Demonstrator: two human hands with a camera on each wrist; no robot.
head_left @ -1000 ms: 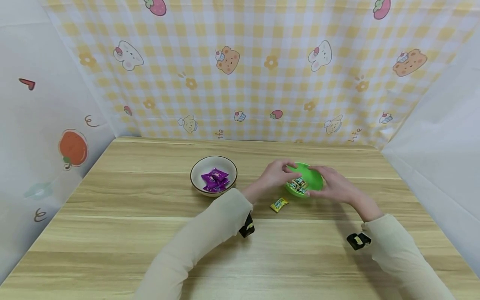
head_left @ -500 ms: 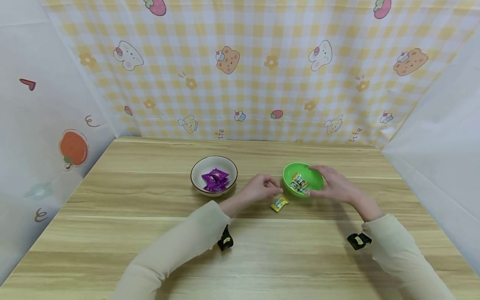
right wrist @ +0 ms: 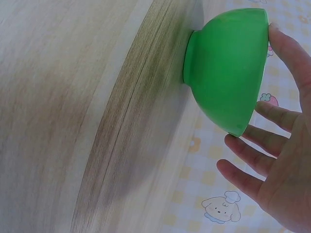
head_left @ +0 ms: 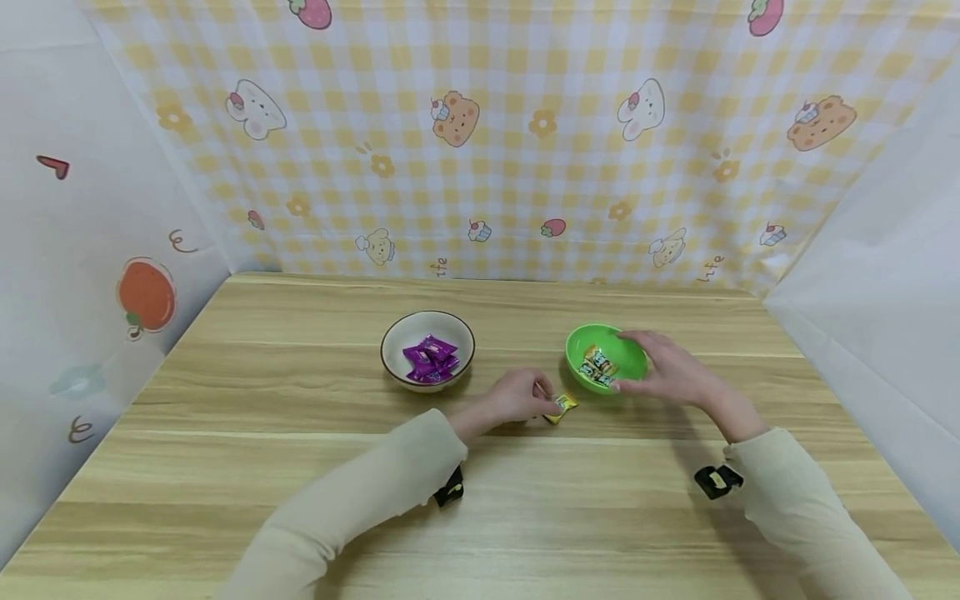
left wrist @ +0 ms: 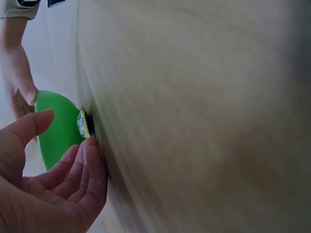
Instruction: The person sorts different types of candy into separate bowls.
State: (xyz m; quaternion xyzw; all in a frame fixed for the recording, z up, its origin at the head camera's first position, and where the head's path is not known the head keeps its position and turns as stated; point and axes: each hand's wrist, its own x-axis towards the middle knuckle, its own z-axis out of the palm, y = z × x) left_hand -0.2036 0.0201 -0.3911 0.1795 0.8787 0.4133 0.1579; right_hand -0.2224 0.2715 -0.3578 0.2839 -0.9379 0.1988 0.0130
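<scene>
A yellow-wrapped candy (head_left: 564, 406) lies on the table just in front of the green bowl (head_left: 633, 358). My left hand (head_left: 521, 395) is low beside this candy, fingertips right at it. In the left wrist view the left thumb stands apart from the bent fingers, with the candy (left wrist: 82, 124) just past the fingertips; whether they touch is unclear. My right hand (head_left: 671, 371) holds the green bowl by its right side, thumb and fingers spread along the rim. Several yellow-wrapped candies (head_left: 597, 365) lie inside that bowl.
To the left stands a cream bowl with a dark rim (head_left: 390, 354), holding several purple-wrapped candies (head_left: 431, 358). Both bowls are on a wooden table (head_left: 300, 467). A yellow checked cloth (head_left: 510, 167) hangs behind it.
My left hand has come back from over the green bowl, moving left and then down to the loose yellow candy. The right hand has stayed at the bowl.
</scene>
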